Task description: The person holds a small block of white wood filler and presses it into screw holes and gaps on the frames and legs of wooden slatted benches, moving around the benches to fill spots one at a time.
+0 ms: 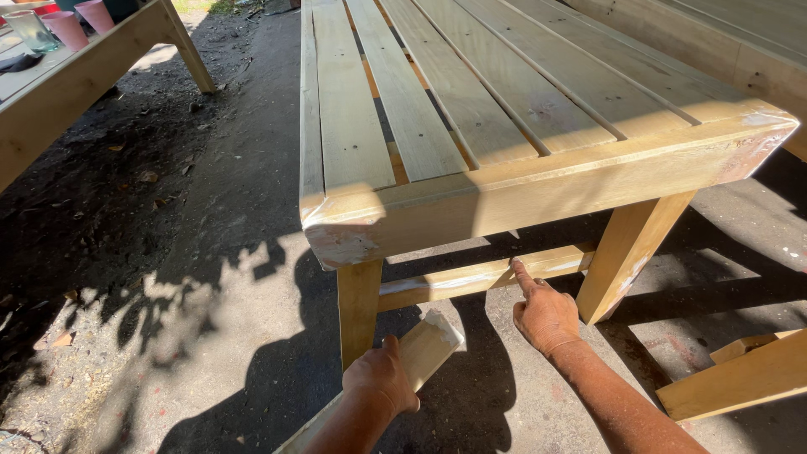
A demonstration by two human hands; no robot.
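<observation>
A slatted wooden bench (538,181) fills the middle of the head view, its near end rail facing me on two pale legs. My right hand (545,313) reaches under that rail, and its index finger touches the lower crossbar (445,282) between the legs. My left hand (382,378) grips a short wooden plank (427,345) low in front of the left leg (359,307), with the plank's far end tilted up.
Another wooden piece (71,80) stands at the far left, bearing pink cups (65,28) and a glass (31,30). A loose timber piece (740,378) lies on the ground at lower right. Dark dirt and grey concrete lie around.
</observation>
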